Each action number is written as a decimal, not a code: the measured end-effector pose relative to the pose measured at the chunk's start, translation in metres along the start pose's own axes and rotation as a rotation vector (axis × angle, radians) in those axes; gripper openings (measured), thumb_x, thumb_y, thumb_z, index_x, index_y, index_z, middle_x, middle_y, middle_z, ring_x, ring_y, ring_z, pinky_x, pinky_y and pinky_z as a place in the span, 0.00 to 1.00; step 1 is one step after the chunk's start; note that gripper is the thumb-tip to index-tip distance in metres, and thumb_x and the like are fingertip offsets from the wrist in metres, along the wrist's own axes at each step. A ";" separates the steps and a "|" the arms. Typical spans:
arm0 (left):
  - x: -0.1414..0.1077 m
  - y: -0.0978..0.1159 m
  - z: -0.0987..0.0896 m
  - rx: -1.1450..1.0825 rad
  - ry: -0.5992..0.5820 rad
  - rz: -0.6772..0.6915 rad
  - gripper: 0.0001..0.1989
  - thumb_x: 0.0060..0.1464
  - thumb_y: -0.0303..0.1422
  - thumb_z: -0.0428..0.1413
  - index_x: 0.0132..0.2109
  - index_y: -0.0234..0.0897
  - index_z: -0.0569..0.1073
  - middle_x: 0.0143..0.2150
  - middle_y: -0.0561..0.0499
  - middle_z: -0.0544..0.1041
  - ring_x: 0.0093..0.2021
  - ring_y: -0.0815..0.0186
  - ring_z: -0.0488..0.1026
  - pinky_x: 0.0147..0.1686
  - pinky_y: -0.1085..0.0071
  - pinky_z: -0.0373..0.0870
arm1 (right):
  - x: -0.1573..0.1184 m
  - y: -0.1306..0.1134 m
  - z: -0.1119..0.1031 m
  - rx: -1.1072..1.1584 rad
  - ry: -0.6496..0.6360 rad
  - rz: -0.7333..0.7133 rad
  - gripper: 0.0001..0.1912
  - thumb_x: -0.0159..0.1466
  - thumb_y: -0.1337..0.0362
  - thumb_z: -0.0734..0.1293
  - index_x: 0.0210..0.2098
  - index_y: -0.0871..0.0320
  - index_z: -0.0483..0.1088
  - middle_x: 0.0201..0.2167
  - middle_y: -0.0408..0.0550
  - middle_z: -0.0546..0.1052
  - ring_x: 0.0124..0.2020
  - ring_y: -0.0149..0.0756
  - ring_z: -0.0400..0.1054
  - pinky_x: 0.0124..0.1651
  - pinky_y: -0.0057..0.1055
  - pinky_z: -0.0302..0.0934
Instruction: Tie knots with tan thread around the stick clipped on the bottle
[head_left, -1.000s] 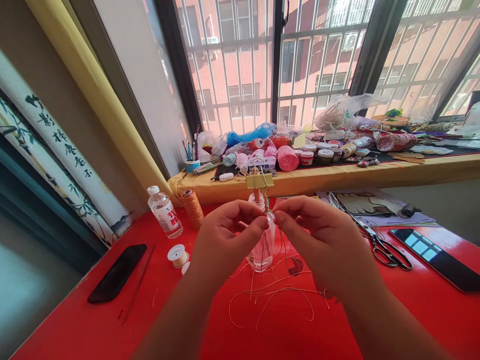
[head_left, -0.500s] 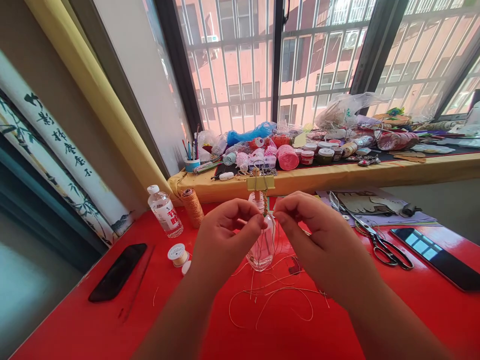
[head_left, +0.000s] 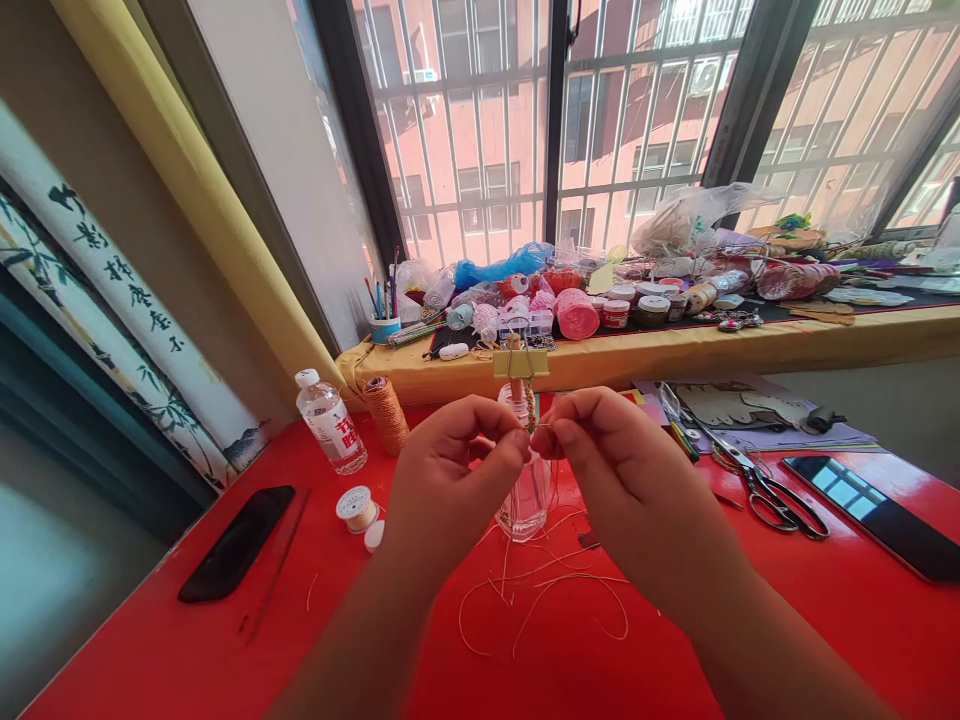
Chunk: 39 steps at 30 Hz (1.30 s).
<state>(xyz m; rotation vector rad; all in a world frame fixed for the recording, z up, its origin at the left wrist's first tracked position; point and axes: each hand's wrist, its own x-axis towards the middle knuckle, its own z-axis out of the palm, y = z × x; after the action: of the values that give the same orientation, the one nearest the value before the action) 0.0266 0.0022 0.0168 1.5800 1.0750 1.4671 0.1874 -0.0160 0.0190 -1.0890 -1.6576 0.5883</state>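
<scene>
A glass bottle (head_left: 523, 510) stands on the red table with a wooden stick in its neck and a yellow binder clip (head_left: 520, 364) on top. From the clip hangs a knotted cord (head_left: 531, 405) with thin threads below it. My left hand (head_left: 461, 470) pinches thin thread just left of the cord's lower end. On the right side, my right hand (head_left: 626, 470) has thumb and forefinger pressed together on a fine thread. The fingertips of both hands are close together in front of the bottle. Loose threads (head_left: 562, 580) curl on the table below.
At left are a black phone (head_left: 236, 545), a water bottle (head_left: 332, 425), a brown thread cone (head_left: 385, 415) and a white spool (head_left: 356, 509). Scissors (head_left: 772, 500) and another phone (head_left: 874, 515) lie at right. Craft supplies (head_left: 577, 310) crowd the sill behind.
My right hand has turned slightly and shifted a little, its fingertips now nearer the cord. A tool handle beside the scissors has come into view. My left hand has barely moved.
</scene>
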 end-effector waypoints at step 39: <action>-0.002 0.004 0.000 -0.021 -0.007 -0.046 0.04 0.52 0.30 0.62 0.30 0.39 0.76 0.26 0.55 0.76 0.26 0.70 0.70 0.24 0.77 0.67 | 0.002 0.004 -0.005 -0.159 0.099 -0.278 0.13 0.68 0.74 0.60 0.36 0.54 0.74 0.35 0.47 0.75 0.34 0.36 0.71 0.34 0.32 0.65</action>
<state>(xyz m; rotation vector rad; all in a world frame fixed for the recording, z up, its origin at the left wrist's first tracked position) 0.0270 -0.0010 0.0201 1.5355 1.0812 1.4367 0.1933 -0.0130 0.0189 -0.9599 -1.7528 0.2228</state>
